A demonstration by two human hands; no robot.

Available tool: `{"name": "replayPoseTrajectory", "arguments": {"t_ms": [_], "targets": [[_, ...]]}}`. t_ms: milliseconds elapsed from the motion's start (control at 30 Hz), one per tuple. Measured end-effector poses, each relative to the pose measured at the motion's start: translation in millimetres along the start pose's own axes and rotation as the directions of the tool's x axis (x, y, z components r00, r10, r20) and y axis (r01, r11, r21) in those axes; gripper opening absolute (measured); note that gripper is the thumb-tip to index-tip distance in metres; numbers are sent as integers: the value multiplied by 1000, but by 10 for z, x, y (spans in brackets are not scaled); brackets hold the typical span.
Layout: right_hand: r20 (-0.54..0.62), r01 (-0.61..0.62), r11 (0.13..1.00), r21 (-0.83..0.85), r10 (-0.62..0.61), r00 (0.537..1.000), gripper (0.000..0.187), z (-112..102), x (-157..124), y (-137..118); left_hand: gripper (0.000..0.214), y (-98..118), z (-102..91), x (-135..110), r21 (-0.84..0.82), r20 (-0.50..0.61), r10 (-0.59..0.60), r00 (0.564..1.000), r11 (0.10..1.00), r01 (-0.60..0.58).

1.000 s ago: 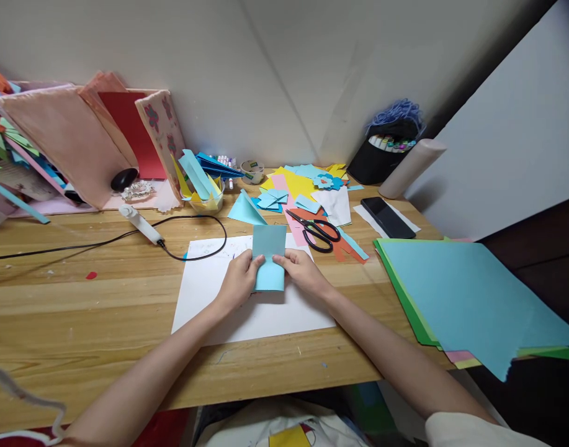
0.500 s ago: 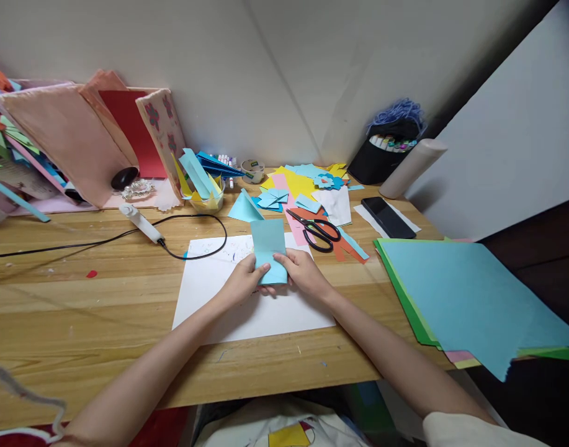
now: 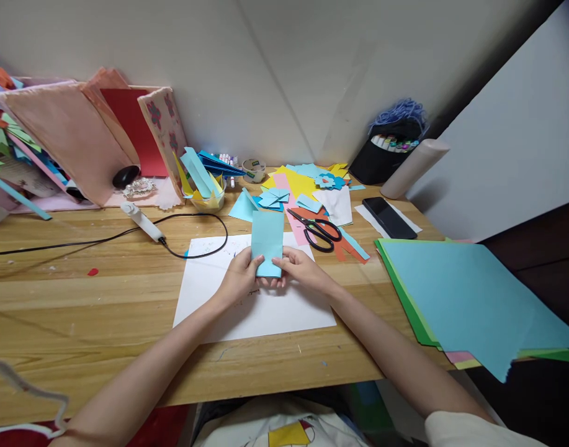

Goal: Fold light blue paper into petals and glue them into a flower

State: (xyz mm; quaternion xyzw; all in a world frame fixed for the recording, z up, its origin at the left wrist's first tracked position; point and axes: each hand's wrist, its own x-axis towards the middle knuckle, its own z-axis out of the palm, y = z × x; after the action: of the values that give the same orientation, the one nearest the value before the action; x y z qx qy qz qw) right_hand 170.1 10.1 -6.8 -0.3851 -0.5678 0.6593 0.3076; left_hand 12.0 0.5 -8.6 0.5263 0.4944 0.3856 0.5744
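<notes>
A folded strip of light blue paper [image 3: 267, 233] is held upright between both hands above a white sheet [image 3: 275, 316]. My left hand [image 3: 240, 272] grips its lower left edge, thumb on the front. My right hand [image 3: 303, 268] pinches the lower right edge the same way. Fingertips of both hands show beneath the bottom edge; the rest of them is hidden behind the paper. Just beyond the hands lie black-handled scissors [image 3: 322, 236], half spread, on orange and pink scraps. A light blue folded cone of paper [image 3: 243, 206] stands behind the strip.
Coloured sheets [image 3: 456, 292] are stacked at the right edge, near a phone [image 3: 389, 217]. A corded white tool [image 3: 142, 221] lies left, its black cable looping toward the white sheet. A bowl of folded paper [image 3: 208, 202], a tape roll [image 3: 254, 170] and a black marker holder [image 3: 381, 158] stand along the back.
The blue paper strip has risen slightly and tilted to face me more, so more of its length shows. Both thumbs have shifted inward on its front.
</notes>
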Motion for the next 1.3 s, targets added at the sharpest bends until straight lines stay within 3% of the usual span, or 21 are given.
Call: {"name": "replayPoseTrajectory", "arguments": {"t_ms": [67, 167, 333, 500, 633, 767, 900, 967, 1067, 1167, 1300], "targets": [[20, 1, 1000, -20, -1, 1000, 29, -7, -7, -2, 23, -13, -7, 3, -11, 15, 2, 1000, 1000, -2], [-39, 2, 999, -45, -4, 999, 28, -16, -16, -3, 24, -36, -31, 19, -3, 12, 27, 1000, 1000, -27], [25, -11, 1000, 1, 10, 1000, 32, 5, -23, -11, 25, -18, -78, 42, 42, 0, 68, 998, 997, -68], [-129, 45, 997, 61, -37, 991, 33, 83, 16, 38, 37, 51, -51, 18, -51, -80, 2, 997, 999, -6], [-84, 33, 993, 112, -24, 996, 38, 46, 22, 39, 42, 88, -81, 10, -64, -46, -39, 998, 997, 36], [-199, 45, 999, 14, -42, 979, 33, -66, 12, 29, 39, 136, -154, 17, 18, 42, -13, 999, 1000, 13], [-329, 87, 995, 40, -69, 942, 33, -3, 37, 96, 37, 131, -100, -6, -25, -55, -30, 998, 999, 28], [-368, 95, 992, 82, -58, 928, 33, 79, 48, 123, 34, 97, -35, -24, -37, -100, 15, 995, 999, -19], [-283, 56, 992, 115, -21, 959, 35, 144, 42, 99, 29, 49, 23, -41, 35, -110, 92, 990, 995, -89], [-159, 33, 995, 89, -19, 987, 34, 93, 12, 26, 30, 54, 1, -42, 97, -105, 61, 993, 994, -51], [-110, 35, 999, 32, -32, 993, 28, -9, -27, -7, 30, 109, -48, -37, 124, -56, 26, 998, 992, -19]]}}
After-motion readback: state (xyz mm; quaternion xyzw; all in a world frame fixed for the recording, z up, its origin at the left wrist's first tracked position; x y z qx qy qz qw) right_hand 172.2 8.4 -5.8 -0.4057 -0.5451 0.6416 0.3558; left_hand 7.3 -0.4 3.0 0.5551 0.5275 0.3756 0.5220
